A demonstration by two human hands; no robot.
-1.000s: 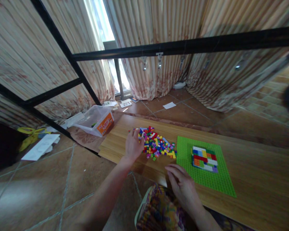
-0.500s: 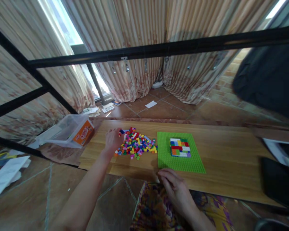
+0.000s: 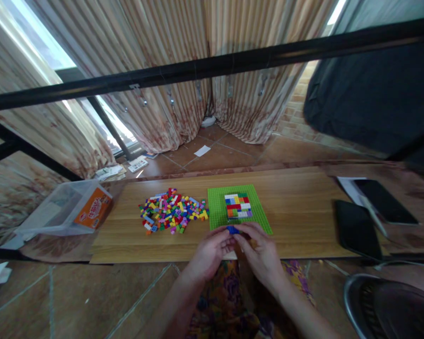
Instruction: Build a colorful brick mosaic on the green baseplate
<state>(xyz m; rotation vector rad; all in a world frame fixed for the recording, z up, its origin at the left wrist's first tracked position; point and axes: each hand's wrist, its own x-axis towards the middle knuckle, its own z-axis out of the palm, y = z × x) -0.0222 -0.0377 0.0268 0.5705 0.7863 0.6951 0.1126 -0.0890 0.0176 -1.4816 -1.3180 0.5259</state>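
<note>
A blue toy brick (image 3: 232, 230) is pinched between the fingertips of my left hand (image 3: 212, 249) and my right hand (image 3: 262, 247), just over the near edge of the green baseplate (image 3: 217, 197). On that plate sits a block of joined bricks (image 3: 238, 206) in white, red, yellow, orange, blue and green. A loose pile of small coloured bricks (image 3: 176, 212) lies left of the plate, out of touch with either hand. My fingers partly hide the blue brick, so its exact size cannot be made out.
The wooden board (image 3: 297, 207) carries the plate and the pile. A clear plastic box (image 3: 67, 207) with an orange label stands at the left. To the right lie a black pouch-like item (image 3: 356, 228) and a dark phone-like slab (image 3: 385, 200). A black metal bar (image 3: 198, 69) crosses above.
My left hand has left the brick pile and come right to meet my right hand, bringing a blue brick. The camera view has turned toward the right.
</note>
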